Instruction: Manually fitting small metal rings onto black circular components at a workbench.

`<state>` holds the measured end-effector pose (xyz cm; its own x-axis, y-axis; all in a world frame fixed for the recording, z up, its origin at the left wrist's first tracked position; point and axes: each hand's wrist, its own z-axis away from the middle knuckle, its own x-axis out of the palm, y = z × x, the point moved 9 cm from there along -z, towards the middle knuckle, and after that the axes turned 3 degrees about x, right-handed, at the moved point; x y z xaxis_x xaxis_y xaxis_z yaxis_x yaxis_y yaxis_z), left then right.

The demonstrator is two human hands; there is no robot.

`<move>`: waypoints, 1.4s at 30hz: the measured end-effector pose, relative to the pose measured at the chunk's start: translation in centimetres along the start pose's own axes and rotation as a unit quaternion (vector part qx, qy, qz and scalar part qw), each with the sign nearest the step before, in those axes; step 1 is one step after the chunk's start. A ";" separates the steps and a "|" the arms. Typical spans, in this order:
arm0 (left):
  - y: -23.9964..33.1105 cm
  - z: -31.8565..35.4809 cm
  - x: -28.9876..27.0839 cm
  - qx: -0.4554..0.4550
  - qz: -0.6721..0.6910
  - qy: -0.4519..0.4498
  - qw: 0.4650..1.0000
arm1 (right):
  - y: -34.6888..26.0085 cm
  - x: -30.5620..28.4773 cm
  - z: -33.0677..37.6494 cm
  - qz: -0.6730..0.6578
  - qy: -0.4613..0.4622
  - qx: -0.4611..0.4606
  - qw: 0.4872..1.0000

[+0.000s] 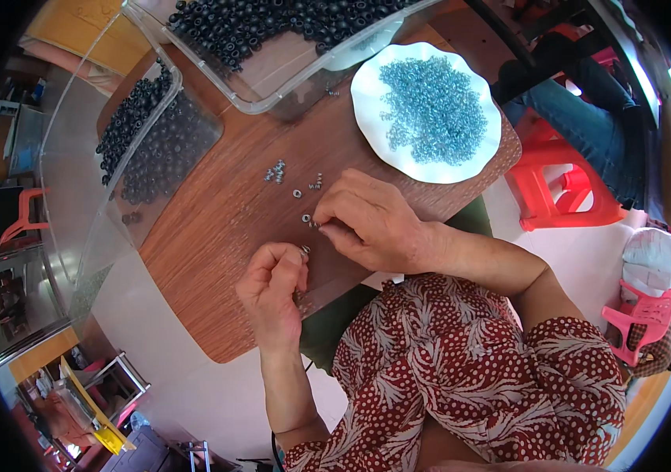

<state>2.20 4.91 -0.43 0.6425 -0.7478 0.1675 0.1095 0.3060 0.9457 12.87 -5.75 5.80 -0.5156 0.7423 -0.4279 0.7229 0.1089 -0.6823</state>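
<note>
My left hand (271,289) is closed in a pinch over the wooden table, with a small shiny part (305,249) at its thumb and fingertip. To its upper right, my right hand (375,219) has thumb and forefinger pressed together low over the wood; what they hold is too small to make out. Right by those fingertips lies a small dark ring with a pale centre (306,218). A similar ring (297,193) rests a little farther off. Beyond them is a small cluster of clear bluish pieces (275,171), and a few more pieces (316,182) lie beside the right hand.
A white wavy-edged plate (368,126) at the table's far right bears a heap of clear blue pieces (435,106). Clear plastic bins (261,105) with many black rings (229,31) stand along the far and left sides. A red stool (540,193) stands right of the table.
</note>
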 end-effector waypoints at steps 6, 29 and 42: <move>0.5 -0.9 -1.0 0.137 -0.135 0.027 0.981 | 1.2 1.6 -1.2 0.146 -0.058 -0.010 0.988; 3.5 -0.6 0.6 0.284 -0.296 0.073 0.909 | 3.6 3.6 0.4 -0.192 -0.119 0.300 0.927; 4.4 -1.9 2.4 0.372 -0.506 0.072 0.775 | -2.6 5.0 2.5 0.107 -0.203 -0.080 0.970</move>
<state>5.72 5.58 3.59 0.5966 -0.2934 -0.7470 0.1794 -0.8585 0.4805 7.27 -3.93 3.93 -0.4600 0.4416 -0.7704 0.8794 0.1064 -0.4641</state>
